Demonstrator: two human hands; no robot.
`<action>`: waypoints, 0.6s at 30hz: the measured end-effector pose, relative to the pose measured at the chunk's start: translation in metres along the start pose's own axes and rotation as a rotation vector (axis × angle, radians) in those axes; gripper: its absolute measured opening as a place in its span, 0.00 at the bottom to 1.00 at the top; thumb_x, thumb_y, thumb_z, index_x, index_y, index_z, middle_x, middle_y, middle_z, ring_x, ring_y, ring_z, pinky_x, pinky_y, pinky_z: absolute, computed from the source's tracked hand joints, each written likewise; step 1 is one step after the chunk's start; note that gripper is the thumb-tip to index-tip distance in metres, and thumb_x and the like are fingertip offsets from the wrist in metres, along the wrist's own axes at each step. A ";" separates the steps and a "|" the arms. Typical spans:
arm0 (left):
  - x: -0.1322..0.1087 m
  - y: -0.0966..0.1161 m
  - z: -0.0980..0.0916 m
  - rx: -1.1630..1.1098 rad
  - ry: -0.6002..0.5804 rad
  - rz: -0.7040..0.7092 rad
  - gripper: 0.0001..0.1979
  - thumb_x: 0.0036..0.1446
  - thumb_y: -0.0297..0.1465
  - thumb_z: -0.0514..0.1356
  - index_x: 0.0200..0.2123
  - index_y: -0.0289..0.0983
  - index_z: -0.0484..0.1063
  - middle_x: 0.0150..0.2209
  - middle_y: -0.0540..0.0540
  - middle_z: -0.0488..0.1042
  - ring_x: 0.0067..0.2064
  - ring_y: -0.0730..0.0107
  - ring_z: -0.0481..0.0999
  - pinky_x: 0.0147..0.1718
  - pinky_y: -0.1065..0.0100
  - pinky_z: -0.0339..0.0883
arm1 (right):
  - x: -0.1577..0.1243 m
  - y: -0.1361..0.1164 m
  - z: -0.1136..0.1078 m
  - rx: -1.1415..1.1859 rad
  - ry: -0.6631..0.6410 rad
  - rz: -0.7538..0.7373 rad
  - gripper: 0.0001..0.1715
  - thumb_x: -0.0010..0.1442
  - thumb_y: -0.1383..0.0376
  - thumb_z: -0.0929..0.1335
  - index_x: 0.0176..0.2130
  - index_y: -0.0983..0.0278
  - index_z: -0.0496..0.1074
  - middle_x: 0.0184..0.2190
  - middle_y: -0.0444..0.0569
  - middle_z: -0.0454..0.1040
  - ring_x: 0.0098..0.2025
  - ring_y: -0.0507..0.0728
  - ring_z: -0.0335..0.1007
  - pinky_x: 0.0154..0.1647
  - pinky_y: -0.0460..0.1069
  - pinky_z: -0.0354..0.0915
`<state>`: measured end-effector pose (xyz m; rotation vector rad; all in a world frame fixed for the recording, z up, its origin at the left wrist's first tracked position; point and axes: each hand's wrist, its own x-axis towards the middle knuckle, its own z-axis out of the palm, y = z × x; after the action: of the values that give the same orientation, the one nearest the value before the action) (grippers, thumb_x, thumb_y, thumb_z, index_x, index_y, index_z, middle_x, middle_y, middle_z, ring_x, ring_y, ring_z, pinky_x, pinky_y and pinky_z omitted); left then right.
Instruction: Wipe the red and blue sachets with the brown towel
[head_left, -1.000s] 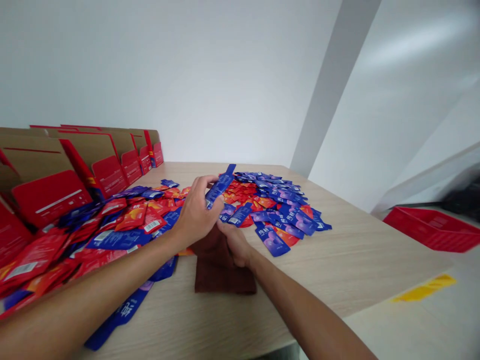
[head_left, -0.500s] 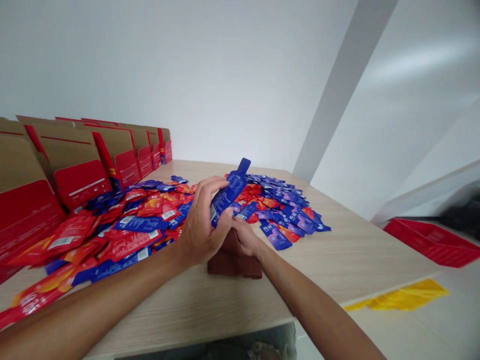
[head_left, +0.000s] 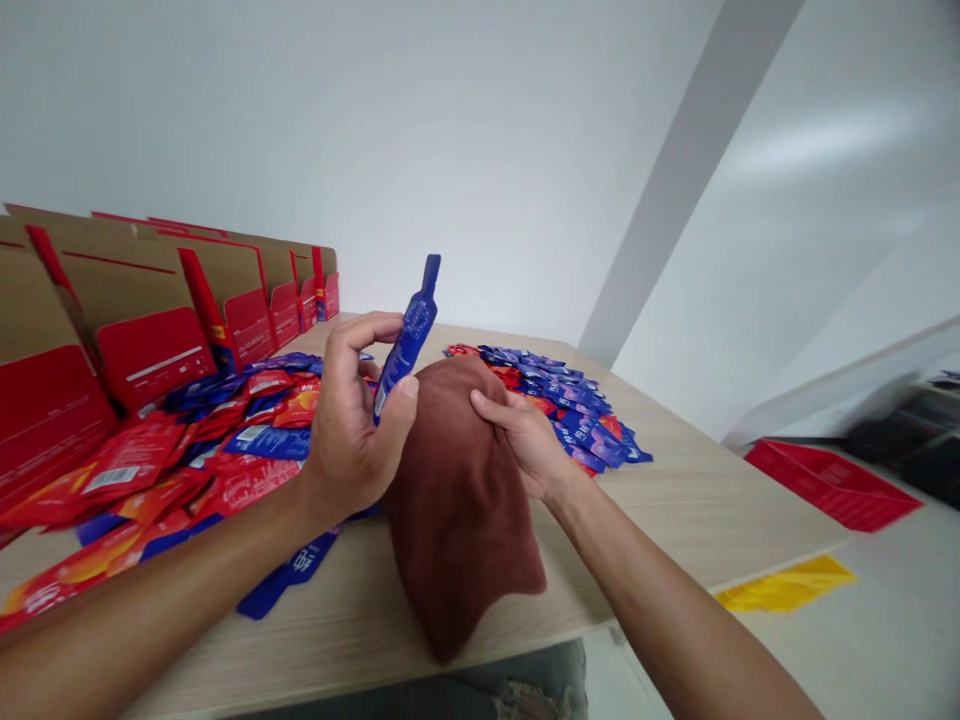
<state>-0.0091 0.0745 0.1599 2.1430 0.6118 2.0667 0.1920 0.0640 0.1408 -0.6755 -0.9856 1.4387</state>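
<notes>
Nearest the camera, I noted the lower end of a brown cloth (head_left: pixel 457 500) hanging at the near edge of the table (head_left: pixel 675 500). A flat blue sachet (head_left: pixel 292 575) lay on the wood just left of it.

The right hand (head_left: pixel 525 435) was closed on the upper part of the cloth, fingers spread over its right side, holding it raised above the tabletop. The left hand (head_left: pixel 349 430) was curled around the lower end of a long blue pouch (head_left: pixel 409 335), with the thumb pressed on its front and the fingers bent behind. The pouch stood nearly upright, leaning slightly right, narrow neck uppermost, its base just beside the top of the cloth. Whether pouch and cloth touched, I could not tell.

Behind the left hand, a loose heap of red and blue sachets (head_left: pixel 247 430) covered the left of the table. A smaller, mostly blue spread of sachets (head_left: pixel 570 400) lay behind the right hand.

Further left, a row of open cartons (head_left: pixel 150 330), red in front and brown inside, stood along the table's edge. To the right, off the table, I recorded a red crate (head_left: pixel 832 480) and a yellow sheet (head_left: pixel 787 585) on the floor. A grey column (head_left: pixel 675 170) ran up the white wall beyond.
</notes>
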 end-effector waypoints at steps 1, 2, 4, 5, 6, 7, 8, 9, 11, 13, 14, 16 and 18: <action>0.000 -0.001 0.000 -0.004 0.015 -0.015 0.19 0.72 0.33 0.59 0.63 0.42 0.68 0.63 0.40 0.73 0.61 0.53 0.76 0.54 0.53 0.75 | 0.001 -0.003 -0.001 0.004 0.018 -0.015 0.26 0.50 0.60 0.85 0.48 0.63 0.84 0.46 0.50 0.90 0.51 0.66 0.87 0.62 0.59 0.77; 0.000 -0.002 0.000 -0.012 0.021 -0.031 0.19 0.71 0.32 0.59 0.63 0.42 0.68 0.63 0.40 0.73 0.61 0.53 0.76 0.55 0.52 0.75 | 0.004 -0.003 -0.004 0.001 0.049 -0.022 0.26 0.50 0.60 0.85 0.47 0.63 0.84 0.45 0.50 0.90 0.52 0.66 0.87 0.62 0.59 0.77; -0.003 -0.004 0.000 -0.032 0.010 -0.056 0.19 0.71 0.32 0.60 0.63 0.42 0.68 0.64 0.40 0.73 0.63 0.52 0.75 0.59 0.51 0.74 | 0.008 0.006 -0.016 -0.020 0.134 -0.006 0.25 0.50 0.61 0.85 0.46 0.62 0.84 0.45 0.50 0.89 0.52 0.65 0.87 0.62 0.58 0.78; -0.005 -0.005 -0.001 -0.042 -0.001 -0.069 0.19 0.71 0.32 0.60 0.64 0.41 0.68 0.64 0.40 0.73 0.65 0.52 0.75 0.61 0.50 0.73 | 0.010 0.013 -0.024 -0.034 0.181 0.011 0.24 0.49 0.62 0.85 0.45 0.63 0.84 0.44 0.51 0.89 0.50 0.65 0.87 0.61 0.58 0.78; -0.008 -0.007 -0.003 -0.056 -0.012 -0.082 0.20 0.71 0.32 0.60 0.64 0.41 0.68 0.65 0.40 0.72 0.65 0.51 0.74 0.62 0.49 0.72 | 0.011 0.022 -0.033 -0.049 0.224 0.031 0.23 0.48 0.63 0.85 0.43 0.63 0.84 0.42 0.51 0.90 0.48 0.64 0.88 0.60 0.58 0.78; -0.011 -0.008 -0.005 -0.071 -0.022 -0.095 0.20 0.72 0.32 0.61 0.64 0.41 0.68 0.65 0.40 0.72 0.66 0.51 0.74 0.63 0.48 0.71 | 0.010 0.030 -0.043 -0.064 0.261 0.053 0.22 0.46 0.64 0.85 0.41 0.64 0.84 0.40 0.52 0.89 0.46 0.64 0.88 0.60 0.58 0.78; -0.015 -0.009 -0.007 -0.083 -0.030 -0.109 0.20 0.72 0.32 0.61 0.65 0.42 0.68 0.65 0.40 0.72 0.66 0.51 0.74 0.64 0.49 0.71 | 0.008 0.038 -0.052 -0.078 0.290 0.071 0.21 0.45 0.65 0.85 0.40 0.65 0.84 0.38 0.52 0.89 0.43 0.64 0.88 0.59 0.58 0.79; -0.018 -0.010 -0.010 -0.092 -0.039 -0.119 0.20 0.72 0.32 0.61 0.65 0.43 0.68 0.65 0.40 0.72 0.66 0.51 0.74 0.64 0.49 0.71 | 0.005 0.044 -0.062 -0.089 0.313 0.086 0.20 0.45 0.65 0.85 0.38 0.65 0.84 0.37 0.53 0.89 0.42 0.64 0.88 0.58 0.58 0.79; -0.026 -0.011 -0.014 -0.106 -0.063 -0.137 0.19 0.73 0.31 0.60 0.65 0.44 0.69 0.64 0.41 0.72 0.67 0.51 0.73 0.64 0.49 0.71 | -0.003 0.049 -0.079 -0.108 0.362 0.104 0.18 0.46 0.66 0.85 0.38 0.65 0.84 0.36 0.53 0.89 0.41 0.65 0.89 0.57 0.59 0.80; -0.032 -0.010 -0.015 -0.120 -0.097 -0.166 0.19 0.74 0.31 0.60 0.65 0.46 0.69 0.65 0.42 0.72 0.69 0.50 0.72 0.65 0.49 0.70 | -0.011 0.042 -0.090 -0.116 0.402 0.104 0.18 0.48 0.66 0.84 0.39 0.64 0.84 0.36 0.53 0.89 0.43 0.66 0.89 0.56 0.59 0.81; -0.036 -0.009 -0.015 -0.131 -0.110 -0.185 0.19 0.75 0.31 0.60 0.66 0.47 0.69 0.66 0.42 0.72 0.69 0.50 0.71 0.65 0.49 0.70 | -0.015 0.034 -0.092 -0.117 0.419 0.096 0.18 0.49 0.66 0.84 0.40 0.63 0.84 0.38 0.53 0.89 0.44 0.66 0.89 0.55 0.59 0.81; -0.041 -0.007 -0.014 -0.143 -0.128 -0.219 0.20 0.75 0.31 0.60 0.66 0.48 0.69 0.66 0.43 0.72 0.68 0.51 0.72 0.62 0.50 0.73 | -0.023 0.008 -0.090 -0.117 0.450 0.067 0.20 0.50 0.65 0.84 0.43 0.63 0.85 0.41 0.54 0.90 0.45 0.66 0.89 0.52 0.57 0.83; -0.045 -0.006 -0.013 -0.139 -0.137 -0.245 0.20 0.75 0.32 0.60 0.67 0.48 0.69 0.65 0.43 0.73 0.66 0.51 0.75 0.55 0.53 0.78 | -0.033 -0.027 -0.080 -0.133 0.472 0.028 0.22 0.50 0.64 0.84 0.46 0.62 0.85 0.45 0.56 0.90 0.46 0.67 0.89 0.48 0.57 0.84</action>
<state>-0.0231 0.0615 0.1165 1.9999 0.6564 1.7660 0.2782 0.0442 0.1224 -1.0728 -0.7037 1.1661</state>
